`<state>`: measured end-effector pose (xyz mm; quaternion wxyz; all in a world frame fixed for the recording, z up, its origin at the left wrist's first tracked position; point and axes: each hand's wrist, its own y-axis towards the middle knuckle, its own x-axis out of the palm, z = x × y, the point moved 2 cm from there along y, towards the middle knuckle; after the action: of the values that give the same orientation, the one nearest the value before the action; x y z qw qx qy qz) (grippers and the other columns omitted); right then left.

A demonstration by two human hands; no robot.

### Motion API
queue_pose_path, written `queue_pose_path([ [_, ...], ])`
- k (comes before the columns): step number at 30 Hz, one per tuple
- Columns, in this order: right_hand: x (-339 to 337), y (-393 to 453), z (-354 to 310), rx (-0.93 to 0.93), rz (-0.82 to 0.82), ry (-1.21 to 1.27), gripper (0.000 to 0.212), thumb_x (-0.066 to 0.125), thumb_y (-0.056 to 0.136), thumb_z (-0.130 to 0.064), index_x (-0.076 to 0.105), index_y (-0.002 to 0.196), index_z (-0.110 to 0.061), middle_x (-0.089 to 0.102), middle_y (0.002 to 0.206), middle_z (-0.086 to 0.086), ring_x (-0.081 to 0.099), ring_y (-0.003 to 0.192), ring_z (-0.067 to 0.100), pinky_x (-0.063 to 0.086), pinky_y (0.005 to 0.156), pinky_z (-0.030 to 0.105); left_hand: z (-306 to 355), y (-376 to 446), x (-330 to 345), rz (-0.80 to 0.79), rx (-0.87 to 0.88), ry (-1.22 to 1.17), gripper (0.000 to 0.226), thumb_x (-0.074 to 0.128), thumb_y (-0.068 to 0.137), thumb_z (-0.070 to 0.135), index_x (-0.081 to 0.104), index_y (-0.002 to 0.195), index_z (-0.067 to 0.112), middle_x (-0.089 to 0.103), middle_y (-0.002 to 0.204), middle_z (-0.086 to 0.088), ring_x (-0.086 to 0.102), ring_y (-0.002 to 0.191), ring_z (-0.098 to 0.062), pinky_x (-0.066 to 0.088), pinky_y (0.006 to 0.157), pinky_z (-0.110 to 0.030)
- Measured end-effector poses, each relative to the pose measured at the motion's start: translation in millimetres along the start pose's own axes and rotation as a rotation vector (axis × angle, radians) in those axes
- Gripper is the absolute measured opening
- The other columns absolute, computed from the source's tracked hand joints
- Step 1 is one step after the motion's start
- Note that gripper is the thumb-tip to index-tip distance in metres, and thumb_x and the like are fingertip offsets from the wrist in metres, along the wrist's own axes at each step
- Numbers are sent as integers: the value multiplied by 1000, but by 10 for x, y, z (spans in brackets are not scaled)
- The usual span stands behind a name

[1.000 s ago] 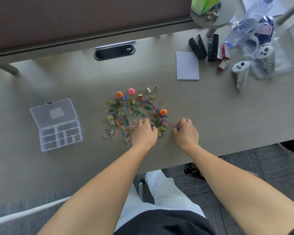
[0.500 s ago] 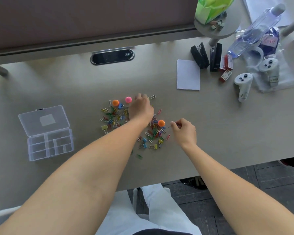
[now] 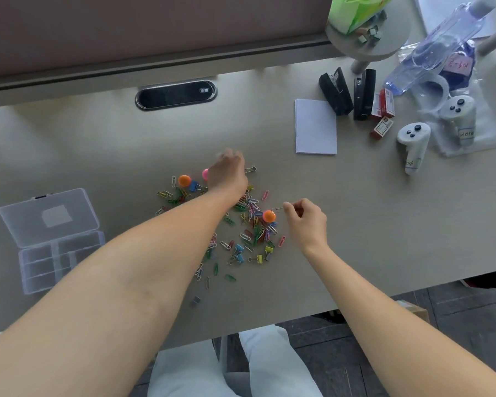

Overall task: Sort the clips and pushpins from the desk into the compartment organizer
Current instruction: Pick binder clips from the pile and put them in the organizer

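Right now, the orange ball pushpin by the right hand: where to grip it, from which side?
Pinch the round head of the orange ball pushpin from above. It stands proud of the flat paper clips, and its needle seems to point right toward the right hand, so avoid that side.

Handwriting marks both white controllers – illegible; the bag label is too blurred to read.

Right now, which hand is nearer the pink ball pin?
Left. The left hand sits right against the pink ball pin, partly covering it. The right hand is off to the pin's right and nearer the person, beside an orange ball pin.
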<state>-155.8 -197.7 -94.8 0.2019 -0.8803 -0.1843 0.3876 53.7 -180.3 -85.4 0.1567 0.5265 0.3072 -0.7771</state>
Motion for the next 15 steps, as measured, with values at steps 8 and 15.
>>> queue_pose_path([
  [8,-9,-122,-44,13,41,14,26,67,97,-39,66,83,-17,66,79,-3,58,74,17,43,66,30,-58,-139,-75,53,3,-43,15,64,92,12,60,106,7,61,107,-10,46,88,-21,44,69,-32],
  [15,-43,-404,-331,60,5,82,25,63,101,-33,66,90,-10,65,82,1,54,65,11,40,57,26,-204,-664,-467,106,-122,-160,22,66,91,23,56,105,9,61,107,-9,49,86,-22,40,64,-33],
])
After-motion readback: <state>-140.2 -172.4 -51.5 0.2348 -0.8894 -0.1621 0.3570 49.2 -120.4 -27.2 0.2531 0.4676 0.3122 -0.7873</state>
